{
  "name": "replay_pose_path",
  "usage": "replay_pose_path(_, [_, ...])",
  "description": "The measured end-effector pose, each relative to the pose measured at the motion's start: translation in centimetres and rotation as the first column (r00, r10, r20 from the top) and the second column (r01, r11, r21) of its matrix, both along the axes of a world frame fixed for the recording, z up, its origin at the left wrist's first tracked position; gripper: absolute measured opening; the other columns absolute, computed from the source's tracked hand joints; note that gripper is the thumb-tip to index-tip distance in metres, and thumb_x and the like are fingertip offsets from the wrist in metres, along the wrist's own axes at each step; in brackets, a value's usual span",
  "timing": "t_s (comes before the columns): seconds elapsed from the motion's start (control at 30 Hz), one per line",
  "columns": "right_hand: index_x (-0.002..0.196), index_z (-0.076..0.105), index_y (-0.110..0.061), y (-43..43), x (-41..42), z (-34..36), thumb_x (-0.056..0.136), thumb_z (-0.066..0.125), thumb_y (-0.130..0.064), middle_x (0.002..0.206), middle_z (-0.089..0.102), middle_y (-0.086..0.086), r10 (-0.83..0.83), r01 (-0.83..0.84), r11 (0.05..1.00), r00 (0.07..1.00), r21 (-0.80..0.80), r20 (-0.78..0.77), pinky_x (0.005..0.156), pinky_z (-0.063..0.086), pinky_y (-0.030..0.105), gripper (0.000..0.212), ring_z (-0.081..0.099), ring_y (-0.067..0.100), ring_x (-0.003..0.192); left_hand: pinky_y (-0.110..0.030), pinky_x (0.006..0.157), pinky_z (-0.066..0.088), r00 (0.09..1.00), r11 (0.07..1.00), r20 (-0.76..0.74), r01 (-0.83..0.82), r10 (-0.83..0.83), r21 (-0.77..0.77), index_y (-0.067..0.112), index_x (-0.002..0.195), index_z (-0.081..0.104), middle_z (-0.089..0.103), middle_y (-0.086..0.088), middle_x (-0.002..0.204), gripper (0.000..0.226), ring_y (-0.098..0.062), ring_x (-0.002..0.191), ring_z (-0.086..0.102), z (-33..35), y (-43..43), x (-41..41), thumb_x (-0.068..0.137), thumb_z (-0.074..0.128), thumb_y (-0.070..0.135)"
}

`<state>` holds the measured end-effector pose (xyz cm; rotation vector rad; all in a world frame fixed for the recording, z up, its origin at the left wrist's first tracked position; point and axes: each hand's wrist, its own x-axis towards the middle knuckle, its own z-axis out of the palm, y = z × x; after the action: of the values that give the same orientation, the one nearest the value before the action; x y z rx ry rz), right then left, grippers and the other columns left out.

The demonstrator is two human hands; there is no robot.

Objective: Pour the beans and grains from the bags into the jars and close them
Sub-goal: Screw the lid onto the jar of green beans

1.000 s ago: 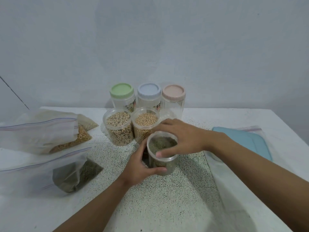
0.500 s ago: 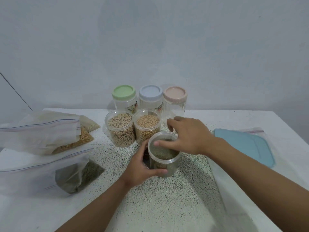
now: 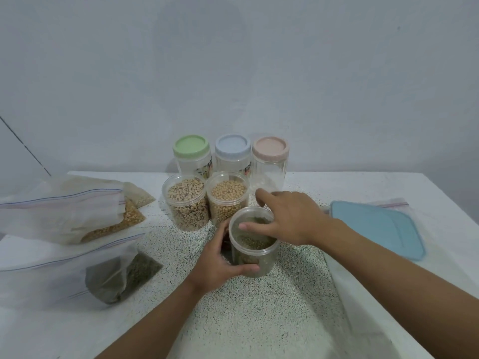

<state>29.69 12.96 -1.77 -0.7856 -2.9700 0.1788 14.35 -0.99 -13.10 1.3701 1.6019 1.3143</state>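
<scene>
The jar of green beans (image 3: 255,263) stands upright on the table (image 3: 259,322), in front of the other jars and about in the middle. The left hand (image 3: 220,265) has its grip round the jar's near left side, fingers and thumb curled against the clear wall. The right hand (image 3: 290,218) lies over the jar's top from the right. Its thumb (image 3: 247,226) reaches across the mouth and its forefinger points out past the far rim. The other fingers are hidden behind the hand, so I cannot tell whether this grip has hold of the rim or only rests there. Whether a clear lid sits on the jar cannot be made out either.

Just behind stand two more open-looking jars, touching side by side: a jar of speckled beans (image 3: 188,203) on the left and a jar of yellow beans (image 3: 226,200) on the right. Behind these, against the wall, three jars stand in a row, closed and seemingly empty: the green lid (image 3: 191,149), the blue lid (image 3: 232,146) and the pink lid (image 3: 270,149).

On the left of the table lie zip bags. The bag of yellow grains (image 3: 64,213) is the farther one, with a smaller bag of pale grains (image 3: 138,195) tucked behind it. The bag of green beans (image 3: 77,268) lies nearer, its contents bunched at one corner. On the right, well apart from the jars, lies a flat blue board (image 3: 375,226), with the zip strip of a clear bag (image 3: 388,203) showing behind it. A limp, seemingly empty bag (image 3: 344,294) lies under the right forearm.
</scene>
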Motion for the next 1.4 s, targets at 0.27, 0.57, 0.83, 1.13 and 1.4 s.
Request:
replay_pose_path(0.27, [0.143, 0.049, -0.048, 1.0, -0.2, 1.1, 0.073, 0.085, -0.054, 0.150, 0.041, -0.011, 0.297, -0.282, 0.894, 0.955, -0.347, -0.011, 0.112, 0.034, 0.036, 0.079, 0.035, 0.012, 0.135, -0.017, 0.100, 0.048, 1.000, 1.000, -0.005, 0.004, -0.004, -0.002, 0.041, 0.143, 0.036, 0.059, 0.027, 0.131, 0.104, -0.002, 0.128, 0.057, 0.0, 0.1, 0.0, 0.063, 0.097, 0.012])
replay_pose_path(0.57, [0.147, 0.037, -0.045, -0.6, -0.4, -2.0, 0.082, 0.062, -0.074, 0.132, 0.043, -0.006, 0.290, -0.290, 0.957, 0.957, 0.022, -0.026, 0.087, 0.044, 0.032, 0.076, 0.034, 0.019, 0.111, -0.021, 0.105, 0.047, 1.000, 1.000, 0.012, 0.015, -0.015, 0.014, 0.039, 0.146, 0.033, 0.058, 0.022, 0.137, 0.107, -0.007, 0.132, 0.056, 0.2, 0.1, 0.1, 0.066, 0.095, 0.007])
replay_pose_path(0.83, [0.157, 0.024, -0.046, -0.5, -0.6, -1.9, 0.095, 0.046, -0.070, 0.157, 0.034, 0.006, 0.409, -0.413, 0.910, 0.909, 0.040, 0.083, 0.097, 0.029, 0.030, 0.070, 0.029, 0.025, 0.127, -0.015, 0.101, 0.047, 0.999, 1.000, 0.028, 0.018, -0.018, 0.017, 0.033, 0.143, 0.034, 0.058, 0.029, 0.134, 0.101, 0.000, 0.130, 0.056, 0.2, 0.1, 0.2, 0.066, 0.093, 0.001])
replay_pose_path(1.13, [0.150, 0.034, -0.037, -1.2, -1.3, -2.5, 0.096, 0.033, -0.071, 0.123, 0.048, 0.010, 0.381, -0.388, 0.892, 0.921, 0.233, 0.077, 0.062, 0.045, 0.034, 0.064, 0.037, 0.024, 0.100, -0.039, 0.105, 0.052, 0.998, 0.999, 0.065, -0.014, 0.012, 0.031, 0.020, 0.143, 0.039, 0.063, 0.002, 0.137, 0.101, -0.022, 0.129, 0.061, -0.6, 0.3, 0.1, 0.062, 0.095, -0.002])
replay_pose_path(1.4, [0.143, 0.037, -0.041, -2.1, -1.6, -3.4, 0.090, 0.038, -0.072, 0.118, 0.049, 0.005, 0.270, -0.261, 0.949, 0.962, 0.177, -0.031, 0.060, 0.043, 0.032, 0.062, 0.035, 0.023, 0.100, -0.040, 0.107, 0.050, 0.994, 0.998, 0.108, 0.013, -0.019, 0.057, 0.017, 0.149, 0.035, 0.059, -0.002, 0.143, 0.110, -0.025, 0.133, 0.058, -0.7, 0.7, -0.1, 0.060, 0.091, -0.014])
